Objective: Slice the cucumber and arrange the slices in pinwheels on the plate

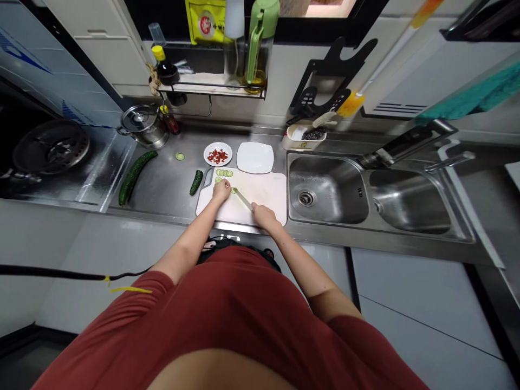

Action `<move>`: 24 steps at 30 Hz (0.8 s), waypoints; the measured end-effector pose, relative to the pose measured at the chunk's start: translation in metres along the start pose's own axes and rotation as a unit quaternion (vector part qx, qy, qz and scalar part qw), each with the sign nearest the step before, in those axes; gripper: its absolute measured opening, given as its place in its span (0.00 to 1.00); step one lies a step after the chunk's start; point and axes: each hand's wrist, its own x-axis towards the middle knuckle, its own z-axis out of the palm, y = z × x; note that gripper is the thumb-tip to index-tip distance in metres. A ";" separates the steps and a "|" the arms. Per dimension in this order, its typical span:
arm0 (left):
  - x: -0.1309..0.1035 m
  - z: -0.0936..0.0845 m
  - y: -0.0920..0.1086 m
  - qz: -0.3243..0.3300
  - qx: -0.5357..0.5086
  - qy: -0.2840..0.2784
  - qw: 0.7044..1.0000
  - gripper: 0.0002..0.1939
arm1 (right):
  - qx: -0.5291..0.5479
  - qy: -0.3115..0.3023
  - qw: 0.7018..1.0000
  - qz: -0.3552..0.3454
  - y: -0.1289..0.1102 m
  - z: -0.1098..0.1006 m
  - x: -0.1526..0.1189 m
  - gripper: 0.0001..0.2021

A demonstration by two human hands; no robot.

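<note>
A white cutting board (260, 189) lies on the steel counter. My right hand (265, 216) is closed round the handle of a knife (244, 200), whose blade points up and left over the board. By the blade's tip is a cucumber slice (234, 190). My left hand (221, 190) rests on the board's left part with its fingers bent together; what they hold, if anything, is too small to tell. Several cucumber slices (224, 173) lie in a row just beyond my left hand. A short piece of cucumber (196, 183) sits left of the board.
Behind the board stand a plate of chopped red pieces (218, 155) and a square white plate (255, 157). A whole cucumber (136, 176) and a steel pot (144, 125) are at the left. To the right is a double sink (329, 189).
</note>
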 end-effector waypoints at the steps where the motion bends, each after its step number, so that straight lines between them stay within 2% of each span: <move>1: 0.000 0.000 0.000 -0.001 0.000 -0.001 1.000 0.06 | 0.001 -0.001 1.000 0.000 0.000 0.000 0.000 0.15; 13: 0.000 0.000 0.003 -0.015 0.007 -0.003 1.000 0.06 | -0.013 0.001 1.000 0.009 -0.009 0.002 0.003 0.17; 24: 0.002 0.000 0.002 -0.024 0.016 -0.010 1.000 0.06 | -0.004 0.000 1.000 0.003 -0.007 0.002 0.008 0.17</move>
